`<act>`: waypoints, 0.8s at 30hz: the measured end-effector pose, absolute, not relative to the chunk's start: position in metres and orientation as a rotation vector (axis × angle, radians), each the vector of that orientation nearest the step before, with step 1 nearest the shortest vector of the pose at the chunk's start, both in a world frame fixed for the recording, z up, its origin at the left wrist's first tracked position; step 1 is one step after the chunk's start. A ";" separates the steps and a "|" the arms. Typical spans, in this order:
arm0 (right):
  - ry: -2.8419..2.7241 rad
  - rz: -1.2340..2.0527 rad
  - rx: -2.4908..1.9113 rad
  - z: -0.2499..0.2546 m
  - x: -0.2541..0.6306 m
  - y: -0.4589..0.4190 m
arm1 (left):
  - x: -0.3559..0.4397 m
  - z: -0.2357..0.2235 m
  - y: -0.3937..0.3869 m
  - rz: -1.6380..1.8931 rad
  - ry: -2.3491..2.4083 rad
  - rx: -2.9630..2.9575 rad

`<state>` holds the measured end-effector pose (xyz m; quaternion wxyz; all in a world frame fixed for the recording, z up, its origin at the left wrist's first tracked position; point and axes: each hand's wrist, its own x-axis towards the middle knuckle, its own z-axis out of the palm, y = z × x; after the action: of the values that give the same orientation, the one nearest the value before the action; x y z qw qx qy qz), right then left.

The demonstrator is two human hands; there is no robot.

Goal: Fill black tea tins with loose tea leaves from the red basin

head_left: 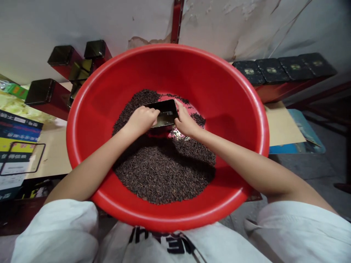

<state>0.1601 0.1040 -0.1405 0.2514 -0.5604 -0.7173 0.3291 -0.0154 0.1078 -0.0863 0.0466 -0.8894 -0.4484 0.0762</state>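
A big red plastic basin point(236, 109) rests in front of me, holding a heap of dark loose tea leaves point(161, 171). In its middle a small dark metal tin point(166, 111) lies tilted on the leaves. My left hand point(141, 120) grips the tin's left side. My right hand point(185, 122) holds its right edge, fingers curled against it. Both forearms reach over the near rim of the basin.
Several dark tins with red sides point(51, 93) stand at the back left. A row of dark lidded tins point(282, 69) lines a red shelf at the back right. Printed sheets point(18, 146) lie at the left, cardboard point(282, 124) at the right.
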 end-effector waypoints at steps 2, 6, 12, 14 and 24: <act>-1.916 0.896 -1.558 -0.140 0.159 0.104 | -0.022 -0.072 0.107 0.088 -1.466 -2.628; -1.916 0.871 -1.610 -0.141 0.155 0.101 | -0.054 -0.039 0.109 -0.435 -1.714 -2.326; -1.905 0.879 -1.530 -0.149 0.155 0.100 | -0.105 -0.046 0.136 -0.811 -2.199 -1.927; -1.912 0.884 -1.516 -0.151 0.156 0.101 | -0.115 -0.069 0.147 -0.662 -2.388 -1.951; -1.884 0.765 -1.438 -0.160 0.157 0.095 | -0.095 -0.106 0.148 -0.528 -2.303 -2.066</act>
<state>0.1570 0.0950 -0.1598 0.3197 -0.5472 -0.7167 0.2911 -0.0953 0.1479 -0.1060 0.0016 -0.6581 -0.7338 -0.1684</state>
